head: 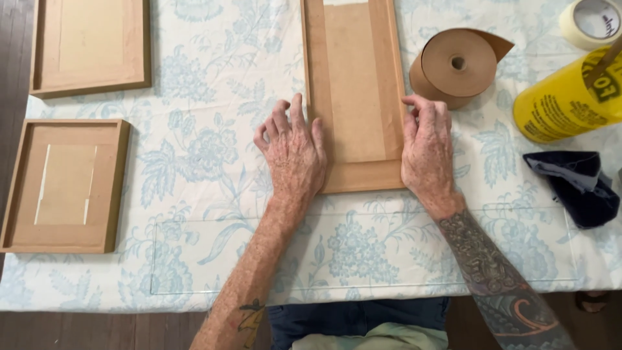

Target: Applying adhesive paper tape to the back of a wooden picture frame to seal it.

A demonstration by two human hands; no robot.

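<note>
Hands flanking frame, tape roll beside

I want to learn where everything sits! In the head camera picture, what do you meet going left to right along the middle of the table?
Small wooden frame → left hand → long frame → right hand → dark blue cloth.

Your bench wears a pale cloth with blue flowers. On it lie three wooden frames face down: one in the middle, two at the left. At the right you have a brown paper tape roll, a yellow cylinder, a dark cloth and a pale tape roll.
</note>
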